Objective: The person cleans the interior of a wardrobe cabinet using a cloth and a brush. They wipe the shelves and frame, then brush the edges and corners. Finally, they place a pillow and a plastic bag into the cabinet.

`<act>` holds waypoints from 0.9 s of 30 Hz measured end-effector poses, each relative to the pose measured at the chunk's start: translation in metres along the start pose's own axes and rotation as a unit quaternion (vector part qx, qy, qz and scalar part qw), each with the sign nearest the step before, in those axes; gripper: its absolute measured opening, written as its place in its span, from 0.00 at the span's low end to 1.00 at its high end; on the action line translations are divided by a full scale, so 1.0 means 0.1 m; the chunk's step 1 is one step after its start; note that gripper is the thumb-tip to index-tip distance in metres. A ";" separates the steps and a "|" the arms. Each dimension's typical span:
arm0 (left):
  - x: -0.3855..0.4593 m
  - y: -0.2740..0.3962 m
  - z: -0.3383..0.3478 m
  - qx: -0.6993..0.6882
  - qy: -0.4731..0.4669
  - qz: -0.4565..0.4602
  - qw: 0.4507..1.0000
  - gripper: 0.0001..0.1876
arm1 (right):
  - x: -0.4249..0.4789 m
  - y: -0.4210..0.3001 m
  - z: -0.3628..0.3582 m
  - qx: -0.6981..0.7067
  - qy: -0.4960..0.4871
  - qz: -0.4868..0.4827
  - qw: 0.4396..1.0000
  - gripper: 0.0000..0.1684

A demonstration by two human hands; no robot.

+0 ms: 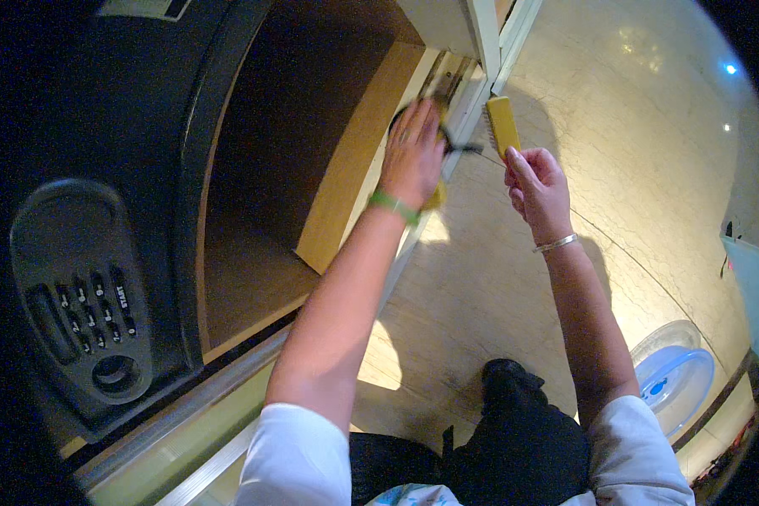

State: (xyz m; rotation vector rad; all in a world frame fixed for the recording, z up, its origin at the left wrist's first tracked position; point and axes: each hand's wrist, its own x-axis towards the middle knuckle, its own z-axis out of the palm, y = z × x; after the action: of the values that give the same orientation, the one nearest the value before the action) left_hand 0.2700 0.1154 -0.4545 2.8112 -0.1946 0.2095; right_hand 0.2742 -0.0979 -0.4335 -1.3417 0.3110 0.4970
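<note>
Between the thumb and fingers of my right hand (537, 180) is a yellow-handled brush (503, 123), held upright beside a white door or panel edge, its bristles facing left. My left hand (414, 148), slightly blurred, is over the pale cabinet edge with its fingers stretched forward. Partly under it lies a dark item with a thin black arm (465, 148); I cannot tell what it is or whether the hand grips it. Something yellow (438, 196) shows beside the left wrist, mostly hidden. A metal slide rail (446, 73) lies just beyond the left fingertips.
A black safe-like unit with a number keypad (95, 310) stands at left, beside an open wooden compartment (354, 158). Clear and blue round plastic lids (677, 386) are at lower right on the tiled floor (632, 190). A pale blue bin-like object (756, 291) stands at the right edge.
</note>
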 end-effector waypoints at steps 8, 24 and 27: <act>0.42 0.04 0.31 -0.030 0.089 0.003 0.996 0.28 | 0.09 0.06 -0.09 -0.106 0.026 -0.081 0.991 0.15; -2.75 0.44 -0.65 -0.025 0.033 -0.271 0.962 0.25 | 0.29 -0.48 0.72 -0.684 -0.103 -0.282 0.664 0.16; -3.02 0.49 -0.77 -0.042 0.045 -0.258 0.964 0.24 | 0.34 -0.29 0.56 -0.654 -0.061 -0.311 0.687 0.17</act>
State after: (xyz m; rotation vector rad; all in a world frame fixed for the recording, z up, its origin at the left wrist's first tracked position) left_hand -0.0427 0.1273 -0.4177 2.6480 0.5328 0.1980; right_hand 0.3142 -0.0421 -0.4136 -2.6356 -0.8054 0.1527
